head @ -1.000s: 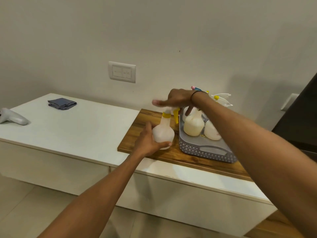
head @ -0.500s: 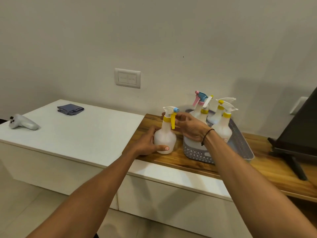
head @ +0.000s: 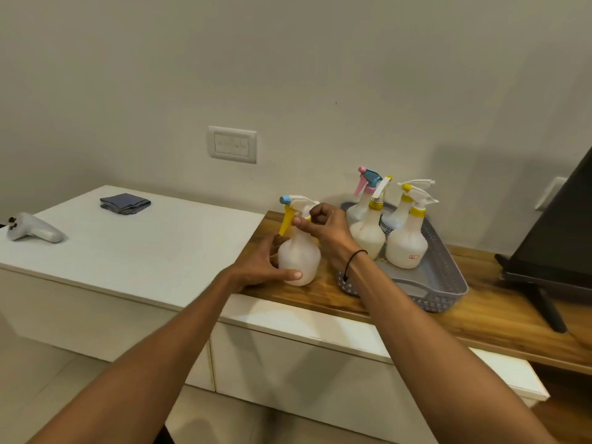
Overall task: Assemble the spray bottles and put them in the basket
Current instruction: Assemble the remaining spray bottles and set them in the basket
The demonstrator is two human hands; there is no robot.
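Plain pale wall (head: 320, 75) is filling the background, with a white switch plate (head: 232, 144) sitting on it above a long white cabinet (head: 144, 251). You are working at the near left end of a wooden board (head: 480, 315) lying on that cabinet. Your left hand (head: 259, 265) is wrapping around the round belly of a cloudy white spray bottle (head: 299, 254), thumb pressing across the front near the base, the bottle standing upright on the board. Your right hand (head: 323, 229), with a dark band at the wrist, is closing its fingers around the bottle's neck, pinching at the collar just under the white spray head (head: 299, 201), whose blue nozzle is pointing left and whose yellow trigger is hanging down on the left side. Just beside that hand, a grey basket (head: 445, 283) is sitting on the board, holding four upright spray bottles (head: 407, 245) clustered at its far end; three are wearing yellow collars and the one at the back is carrying a blue and pink head. Off to the right, a dark screen (head: 557, 225) on a stand is leaning into view. Far to your left on the cabinet, a folded grey cloth (head: 125, 203) and a white controller (head: 33, 230) are lying well apart.
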